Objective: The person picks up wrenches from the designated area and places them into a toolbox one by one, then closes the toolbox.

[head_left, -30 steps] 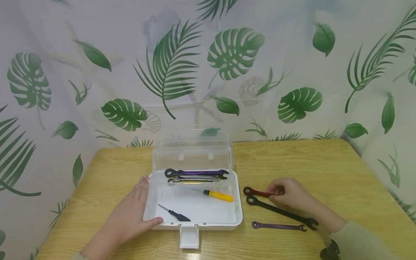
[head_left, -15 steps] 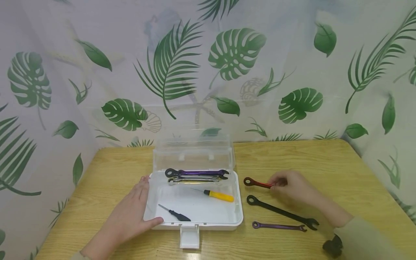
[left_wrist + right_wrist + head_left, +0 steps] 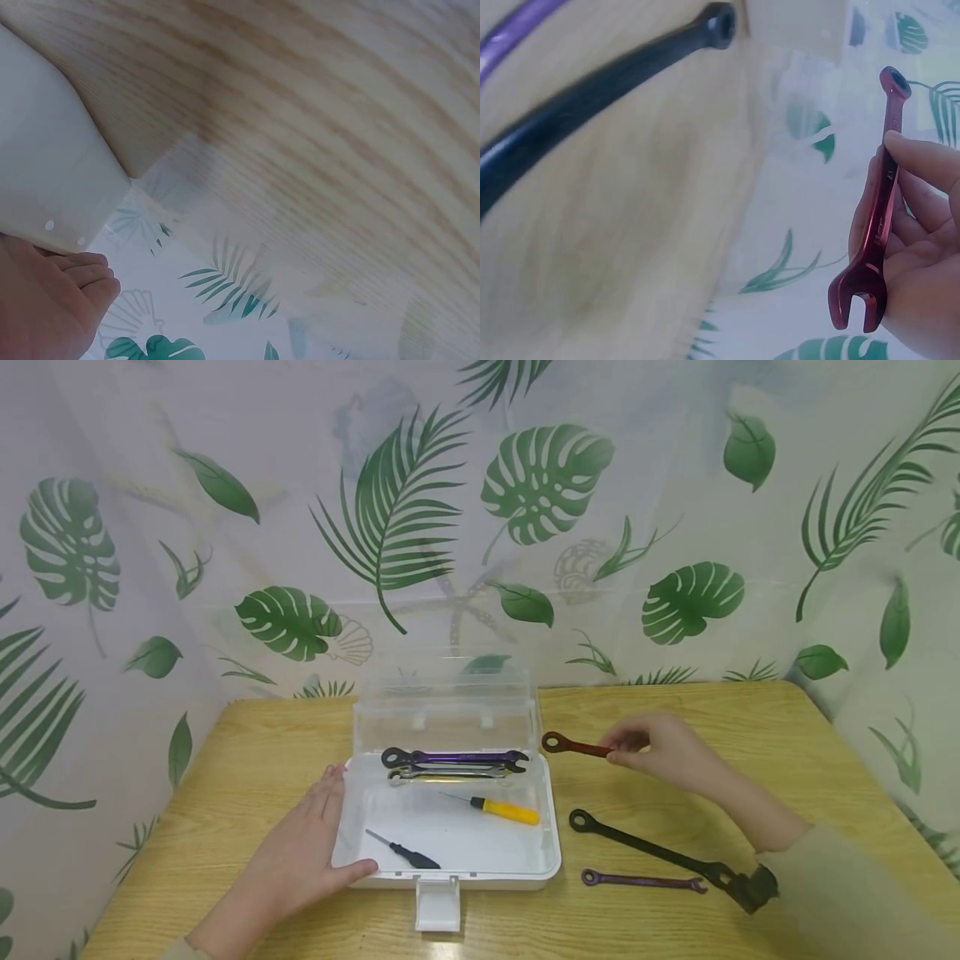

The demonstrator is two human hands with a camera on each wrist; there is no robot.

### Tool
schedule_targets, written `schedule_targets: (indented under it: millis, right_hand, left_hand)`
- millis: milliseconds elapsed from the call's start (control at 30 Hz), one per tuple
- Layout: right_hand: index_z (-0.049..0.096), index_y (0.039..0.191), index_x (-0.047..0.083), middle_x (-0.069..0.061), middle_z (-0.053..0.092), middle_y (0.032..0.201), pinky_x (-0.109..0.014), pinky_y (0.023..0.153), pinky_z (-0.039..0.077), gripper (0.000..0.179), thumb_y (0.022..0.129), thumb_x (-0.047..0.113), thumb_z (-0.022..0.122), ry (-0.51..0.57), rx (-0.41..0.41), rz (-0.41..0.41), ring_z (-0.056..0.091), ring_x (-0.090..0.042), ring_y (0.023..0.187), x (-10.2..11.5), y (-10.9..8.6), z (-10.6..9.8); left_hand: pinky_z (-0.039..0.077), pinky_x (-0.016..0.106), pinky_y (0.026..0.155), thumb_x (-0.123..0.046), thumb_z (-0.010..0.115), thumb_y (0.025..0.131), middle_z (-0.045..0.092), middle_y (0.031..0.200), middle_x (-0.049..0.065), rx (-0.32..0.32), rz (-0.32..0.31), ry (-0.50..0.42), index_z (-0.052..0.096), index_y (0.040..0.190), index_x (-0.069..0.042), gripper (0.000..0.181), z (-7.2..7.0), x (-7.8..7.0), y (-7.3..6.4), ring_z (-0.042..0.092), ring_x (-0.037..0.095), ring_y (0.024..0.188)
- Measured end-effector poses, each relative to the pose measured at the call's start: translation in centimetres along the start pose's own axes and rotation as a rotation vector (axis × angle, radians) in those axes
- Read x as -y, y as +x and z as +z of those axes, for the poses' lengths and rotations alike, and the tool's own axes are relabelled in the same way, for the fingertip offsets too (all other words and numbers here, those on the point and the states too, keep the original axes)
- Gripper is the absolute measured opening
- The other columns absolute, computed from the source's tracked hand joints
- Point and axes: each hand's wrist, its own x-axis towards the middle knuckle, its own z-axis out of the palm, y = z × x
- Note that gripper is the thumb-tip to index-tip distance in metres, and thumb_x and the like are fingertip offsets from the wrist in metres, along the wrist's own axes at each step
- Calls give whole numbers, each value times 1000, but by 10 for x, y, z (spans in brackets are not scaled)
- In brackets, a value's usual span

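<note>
Raised red wrench (image 3: 573, 745) — wooden table (image 3: 750, 760), leaf-print backdrop (image 3: 540, 485).

Wooden table (image 3: 750, 727): box (image 3: 551, 852), two wrenches (image 3: 645, 850).

Left hand (image 3: 300, 852) flat, fingers straight; right hand (image 3: 660, 752) raised, pinching

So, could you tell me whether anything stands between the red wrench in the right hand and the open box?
Nothing visible does. The right hand holds the red wrench in the air just right of the box, whose lid stands open. Inside, wrenches lie along the back and two screwdrivers mid-floor, with bare floor between.
</note>
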Motion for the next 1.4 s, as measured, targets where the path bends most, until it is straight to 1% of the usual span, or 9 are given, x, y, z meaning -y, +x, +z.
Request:
schedule_targets:
  millis: [300,467,600,700,800,1033,1100,1267,1400]
  right_hand:
    - [80,103,5,-3,78,93,-23,75,55,9,95,5,77,-1,27,-31,67,-12,85,22,21,3]
    - [80,103,3,-6,79,92,-26,76,57,9,94,2,76,10,32,-91,70,-13,84,36,35,8]
    - [80,102,1,-7,79,90,-24,73,56,9,94,0,76,19,23,-129,69,-13,82,47,44,13]
    - [80,102,1,-8,79,90,-22,73,54,10,94,-1,76,41,29,-119,67,-13,80,51,51,17]
    - [80,103,0,-10,78,92,-24,73,55,10,95,-1,75,65,36,-116,66,-15,81,57,57,21]
    - [80,104,2,-10,78,96,-27,77,59,12,95,-2,75,84,23,-117,66,-18,85,69,70,31]
    - [80,105,1,-11,78,97,-28,78,60,12,95,-2,75,106,27,-121,67,-18,85,73,73,35]
    - [81,106,0,-13,79,98,-30,80,62,13,95,-2,75,137,34,-139,69,-18,85,82,78,47]
    - [81,106,1,-13,79,97,-30,80,64,13,95,-1,76,133,21,-146,70,-18,84,92,79,56]
  left_hand:
    - [37,56,127,-77,66,88,29,170,32,3,-8,-28,27,161,15,123,1,-1,1,34,47,157]
    - [37,56,127,-77,66,87,28,170,32,10,-25,-20,26,161,14,124,1,-1,1,34,47,158]
    - [38,57,127,-77,66,88,29,169,33,9,-25,-13,26,161,15,124,-1,0,1,35,48,157]
    - [38,57,127,-76,67,88,29,169,33,9,-22,-14,26,161,15,124,-1,-1,1,35,48,157]
    - [38,57,127,-76,67,88,29,169,33,10,-19,-13,27,161,15,123,-1,-1,1,34,48,157]
    - [39,57,127,-76,67,88,30,169,33,9,-14,-7,28,160,15,123,-1,-2,0,35,48,157]
    - [39,56,127,-76,67,88,30,169,33,8,-14,-5,27,160,15,123,0,-2,0,35,47,157]
    - [39,56,127,-77,67,88,31,169,33,12,-27,-6,28,161,15,123,0,-2,1,36,47,157]
    - [39,57,126,-77,67,87,31,169,32,17,-36,-11,28,161,14,124,0,-2,1,36,47,157]
